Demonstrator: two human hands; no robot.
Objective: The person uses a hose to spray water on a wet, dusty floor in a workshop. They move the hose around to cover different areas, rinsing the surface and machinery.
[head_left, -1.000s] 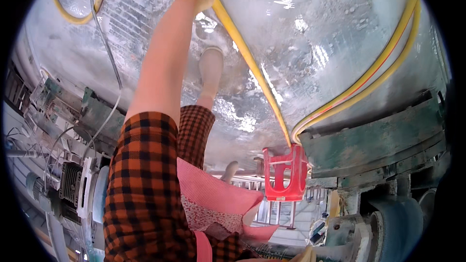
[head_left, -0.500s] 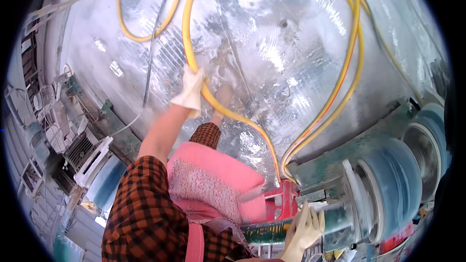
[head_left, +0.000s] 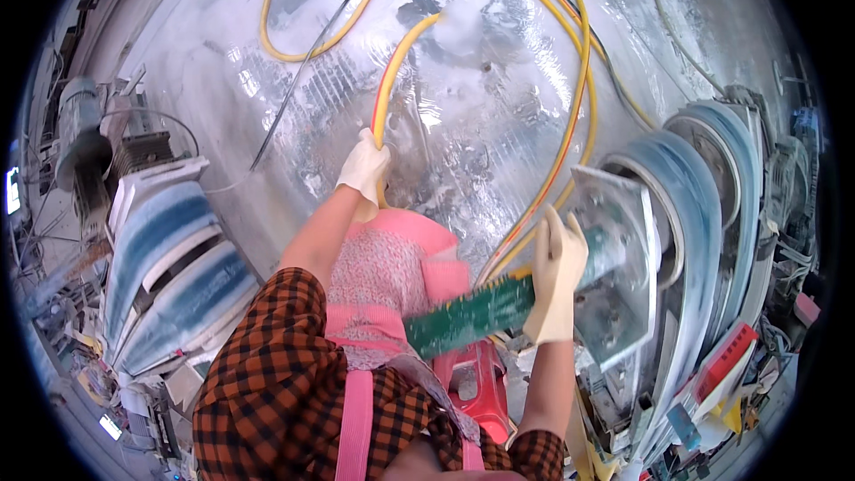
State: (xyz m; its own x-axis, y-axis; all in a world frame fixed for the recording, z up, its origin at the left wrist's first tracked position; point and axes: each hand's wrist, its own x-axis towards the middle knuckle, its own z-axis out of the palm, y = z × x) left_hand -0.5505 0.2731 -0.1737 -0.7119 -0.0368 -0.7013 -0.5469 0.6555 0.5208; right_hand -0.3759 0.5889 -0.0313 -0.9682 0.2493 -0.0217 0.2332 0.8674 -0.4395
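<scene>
My left hand [head_left: 364, 167], in a pale rubber glove, is closed around a yellow hose [head_left: 388, 89] with a red stripe. The hose's free end points away over the wet grey floor [head_left: 463, 116], with a blurred pale patch past its tip. My right hand [head_left: 557, 276], gloved alike, is at a thick, worn green pipe [head_left: 472, 313] that runs across in front of me at the right. Its fingers curl over the pipe, their tips partly hidden. The pipe meets a clouded square plate [head_left: 619, 267].
Large blue-and-white round machine parts [head_left: 677, 205] stand at the right. More blue curved parts [head_left: 183, 276] and a motor [head_left: 80, 134] are at the left. A red plastic stool-like thing [head_left: 479, 387] sits below the pipe. Yellow hoses [head_left: 583, 107] and a black cable [head_left: 294, 93] lie across the floor.
The view has shifted, with the pipe and right-hand machinery now higher in it. My left hand still grips the hose; my right has moved up in view, its fingers now more curled at the pipe.
</scene>
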